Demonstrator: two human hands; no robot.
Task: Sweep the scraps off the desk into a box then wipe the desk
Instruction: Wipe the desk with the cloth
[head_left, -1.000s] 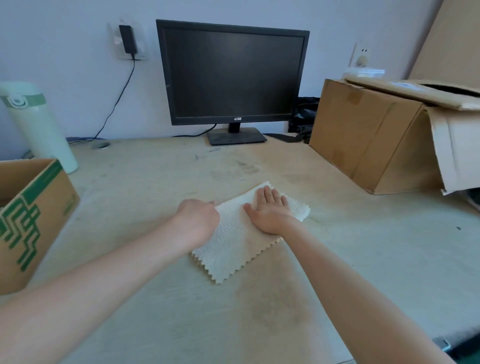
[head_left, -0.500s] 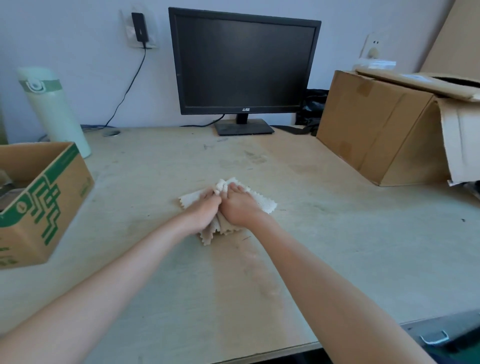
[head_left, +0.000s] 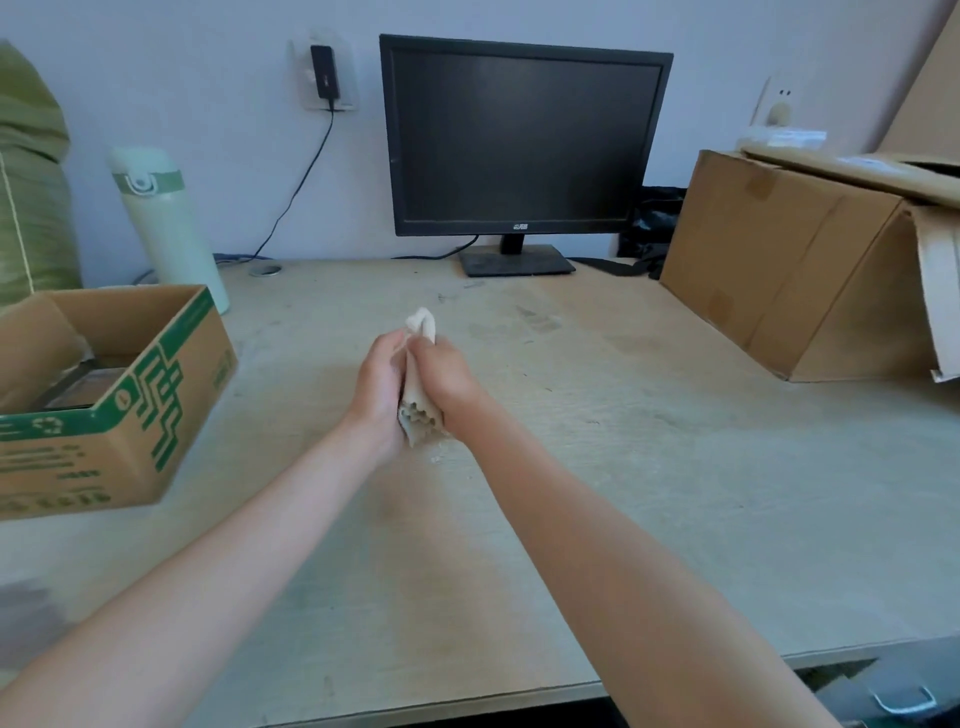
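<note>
So we've got the cloth (head_left: 417, 415) scrunched up over the middle of the bench (head_left: 623, 493). Our left hand (head_left: 382, 384) and right hand (head_left: 447, 379) are both clenched around it, with a loop poking out the top and the zigzag edge out the bottom. The open box (head_left: 130, 431) with green print sits at the left, a bottle (head_left: 166, 228) behind it. The monitor (head_left: 522, 140) is at the back, and a big cardboard carton (head_left: 779, 260) sits to the right.

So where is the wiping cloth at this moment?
Head view: the cloth is bunched between the left hand and right hand, over the middle of the desk, in front of the monitor.
</note>
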